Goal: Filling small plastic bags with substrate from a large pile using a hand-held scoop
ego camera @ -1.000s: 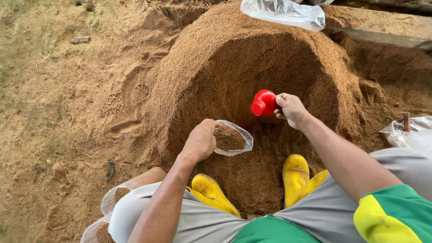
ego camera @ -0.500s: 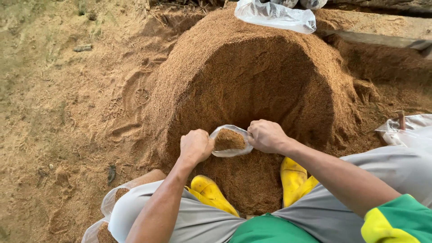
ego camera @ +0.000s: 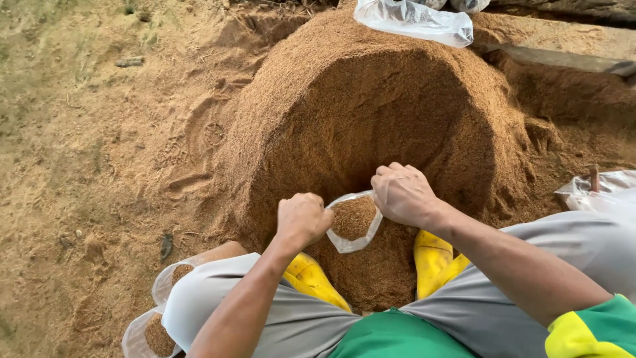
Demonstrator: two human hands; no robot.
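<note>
Hands are both working at a small clear plastic bag [ego camera: 354, 222] partly filled with brown sawdust-like material, held low in front of a big rounded heap of the same brown material [ego camera: 371, 113]. Left hand [ego camera: 303, 219] is gripping the bag's left rim, fingers curled together and clamped on the plastic. Right hand [ego camera: 403, 194] is pinching the right rim, fingers closed tight on it, knuckles up. Bag mouth is sitting open between the two hands, touching the scooped-out face of the heap. Yellow rubber boots [ego camera: 434, 255] are showing just below the bag, partly buried in the material, between the person's grey-trousered knees [ego camera: 218, 298]. Two filled clear bags [ego camera: 156, 328] are lying beside the left knee at bottom left. Crumpled clear plastic sheet [ego camera: 414, 20] is resting on top of the heap, far side. More clear plastic [ego camera: 599, 189] is lying at the right edge. Sandy trampled ground [ego camera: 86, 146] is stretching out to the left, with a small stone on it.
</note>
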